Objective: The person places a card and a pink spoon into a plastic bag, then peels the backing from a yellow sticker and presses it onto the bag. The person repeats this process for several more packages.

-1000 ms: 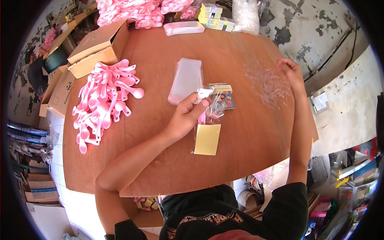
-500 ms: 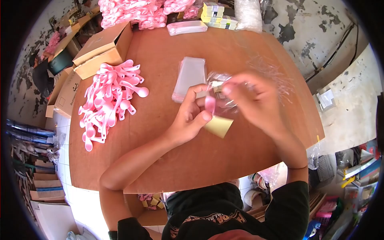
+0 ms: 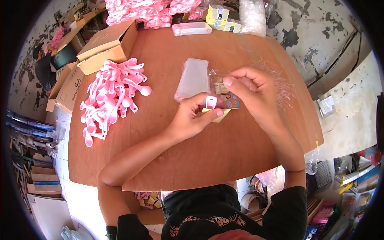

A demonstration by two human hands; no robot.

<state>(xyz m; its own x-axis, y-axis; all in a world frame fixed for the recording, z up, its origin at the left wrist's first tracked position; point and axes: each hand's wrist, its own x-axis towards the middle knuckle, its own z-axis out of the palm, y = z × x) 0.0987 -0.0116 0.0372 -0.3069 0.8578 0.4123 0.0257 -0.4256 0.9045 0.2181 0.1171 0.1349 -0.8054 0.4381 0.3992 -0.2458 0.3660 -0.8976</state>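
My left hand (image 3: 192,119) is closed around a pink plastic spoon (image 3: 211,101), whose handle end shows between thumb and forefinger. A yellow card (image 3: 217,117) sticks out beneath that thumb. Just beyond it is a small printed card (image 3: 230,101) with a picture on it, partly hidden by the fingers. My right hand (image 3: 252,89) pinches a clear plastic bag (image 3: 216,76) above the printed card. On the tabletop behind my left hand lies a stack of flat clear bags (image 3: 193,80).
A pile of pink spoons (image 3: 114,94) lies to the left, by a cardboard box (image 3: 107,46). Bundled pink spoons (image 3: 138,12), yellow card stacks (image 3: 224,22) and a bag roll (image 3: 253,18) line the back. Plastic strips (image 3: 282,90) lie right. Another person (image 3: 44,70) is at far left.
The clear bag has straightened out and lies lower around the cards. My right hand has turned slightly, and the printed card now shows. The spoon's handle end now faces up.
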